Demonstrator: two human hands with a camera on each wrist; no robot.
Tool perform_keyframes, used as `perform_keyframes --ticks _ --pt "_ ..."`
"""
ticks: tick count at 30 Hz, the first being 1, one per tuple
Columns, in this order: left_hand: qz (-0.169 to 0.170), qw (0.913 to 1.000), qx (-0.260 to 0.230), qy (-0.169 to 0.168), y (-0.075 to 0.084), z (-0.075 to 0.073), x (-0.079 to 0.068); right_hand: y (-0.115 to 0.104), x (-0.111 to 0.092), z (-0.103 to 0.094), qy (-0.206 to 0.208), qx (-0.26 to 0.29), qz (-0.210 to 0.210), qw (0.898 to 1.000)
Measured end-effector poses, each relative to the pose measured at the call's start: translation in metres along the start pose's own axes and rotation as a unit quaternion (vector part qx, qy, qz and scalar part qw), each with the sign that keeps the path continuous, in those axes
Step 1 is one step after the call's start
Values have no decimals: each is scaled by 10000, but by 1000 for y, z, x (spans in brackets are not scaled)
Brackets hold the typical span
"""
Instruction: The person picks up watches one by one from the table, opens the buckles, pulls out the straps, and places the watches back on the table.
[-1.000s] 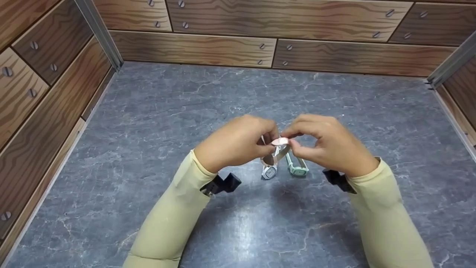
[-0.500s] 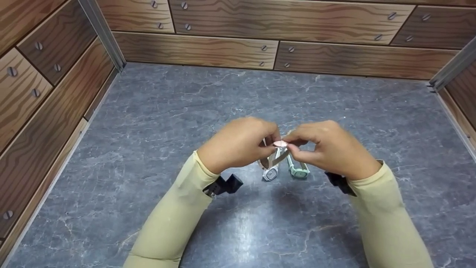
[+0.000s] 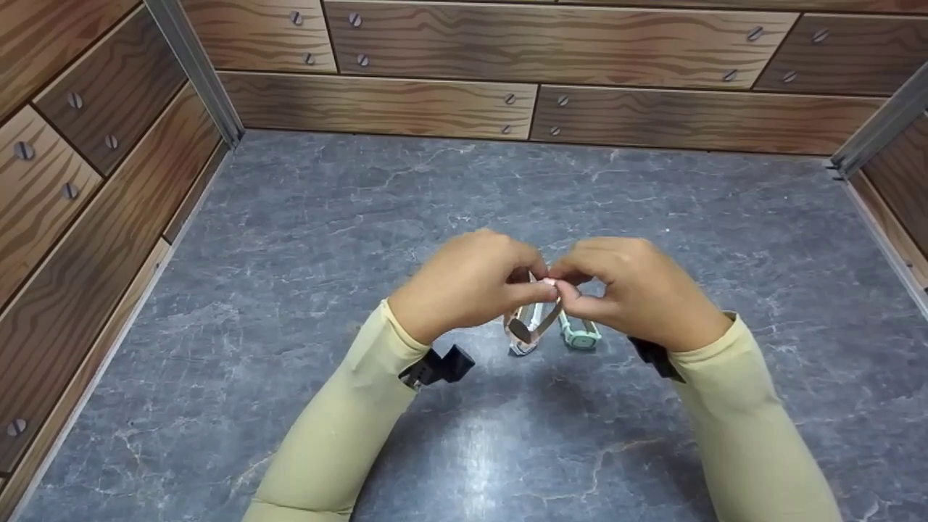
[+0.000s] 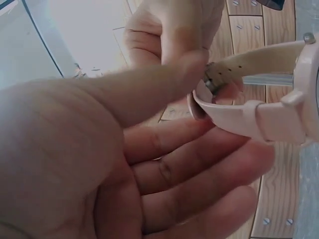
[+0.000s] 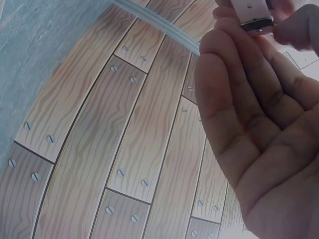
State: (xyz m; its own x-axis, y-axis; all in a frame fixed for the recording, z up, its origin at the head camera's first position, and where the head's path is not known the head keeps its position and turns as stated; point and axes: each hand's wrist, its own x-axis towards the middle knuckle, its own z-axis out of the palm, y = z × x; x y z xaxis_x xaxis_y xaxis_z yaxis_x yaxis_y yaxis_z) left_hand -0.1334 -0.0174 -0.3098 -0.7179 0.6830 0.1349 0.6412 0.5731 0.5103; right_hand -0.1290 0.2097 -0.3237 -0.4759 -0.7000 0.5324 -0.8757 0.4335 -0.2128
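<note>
A pink wristwatch (image 4: pixel 269 119) hangs between the two hands, its strap bent into a loop. My left hand (image 3: pixel 471 279) pinches one strap end between thumb and fingers. Opposite it, my right hand (image 3: pixel 620 283) pinches the strap at the metal buckle (image 4: pixel 210 82), the fingertips of both hands meeting there. In the left wrist view the strap holes and a keeper loop show, with the watch case (image 4: pixel 309 82) cut off at the right edge. The right wrist view shows the buckle end of the strap (image 5: pixel 250 9) between fingertips. The left thumb partly hides the buckle.
Below the hands, a white watch (image 3: pixel 520 349) and a mint-green watch (image 3: pixel 581 338) lie on the grey marbled table (image 3: pixel 362 449). The pink watch partly covers the white one in the head view. Wood-patterned walls (image 3: pixel 406 109) close off the back and sides.
My left thumb has slid right over the strap end, and the fingertips of both hands have come closer together. The watch loop hangs slightly lower, now covering more of the white watch.
</note>
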Motion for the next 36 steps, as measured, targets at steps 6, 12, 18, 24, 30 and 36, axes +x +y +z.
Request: perform_keyframes --ticks 6,12,18,24,30,36 --pt "221 9994 178 179 -1 1 1 -1 0 1 -46 -136 119 9998" --pt "110 9997 -69 185 0 3 1 -3 1 3 -177 -422 286 9985" --pt "120 9996 -257 80 0 4 2 -2 0 4 -368 -472 475 9971" --pt "42 9995 -307 73 1 4 2 -2 -2 4 -407 -351 694 9961" --pt "-155 9987 -299 373 2 4 3 0 -3 -2 -58 -122 820 9965" --pt "-209 9981 -187 540 2 4 4 0 -1 -5 -27 -61 868 9962"
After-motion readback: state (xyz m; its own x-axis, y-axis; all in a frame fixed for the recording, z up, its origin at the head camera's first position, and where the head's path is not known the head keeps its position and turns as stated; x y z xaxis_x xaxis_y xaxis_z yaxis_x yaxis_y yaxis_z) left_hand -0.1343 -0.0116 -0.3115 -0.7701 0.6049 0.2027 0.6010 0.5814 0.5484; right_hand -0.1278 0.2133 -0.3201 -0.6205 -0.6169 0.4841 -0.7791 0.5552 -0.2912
